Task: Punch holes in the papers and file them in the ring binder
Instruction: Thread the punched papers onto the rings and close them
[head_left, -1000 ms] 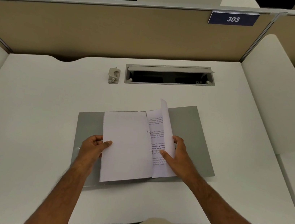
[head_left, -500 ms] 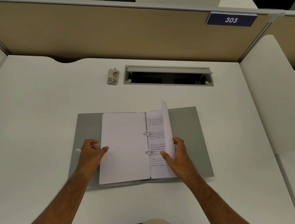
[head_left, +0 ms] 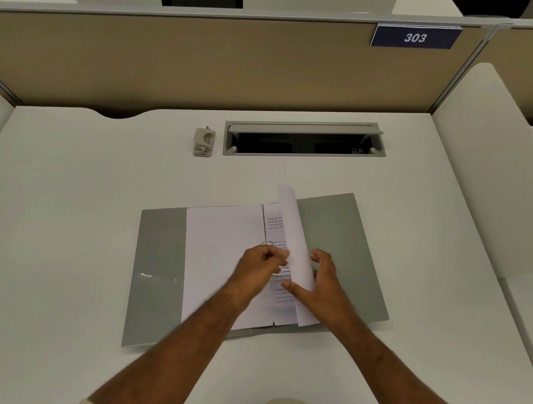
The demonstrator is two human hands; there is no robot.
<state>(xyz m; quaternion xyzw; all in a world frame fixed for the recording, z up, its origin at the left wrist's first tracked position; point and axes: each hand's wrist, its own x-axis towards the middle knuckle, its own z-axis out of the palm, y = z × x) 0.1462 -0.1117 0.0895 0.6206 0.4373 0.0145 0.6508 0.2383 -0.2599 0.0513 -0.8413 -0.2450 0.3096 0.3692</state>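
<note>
Left hand [head_left: 257, 267] over the binder rings, fingers curled, blurred; cannot tell whether it grips anything. Right hand [head_left: 325, 287] holds a curled sheet [head_left: 294, 236] up on edge, thumb on its near side, fingers behind. Papers [head_left: 219, 257] lie in the open grey ring binder [head_left: 157, 265] mid-worktop [head_left: 52, 206]. Hole punch [head_left: 204, 142] well beyond, beside cable slot [head_left: 304, 143].

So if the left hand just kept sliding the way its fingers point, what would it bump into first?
Probably the binder rings right at its fingertips, then the lifted sheet held by the right hand. The left hand is blurred, so depth is uncertain.
</note>
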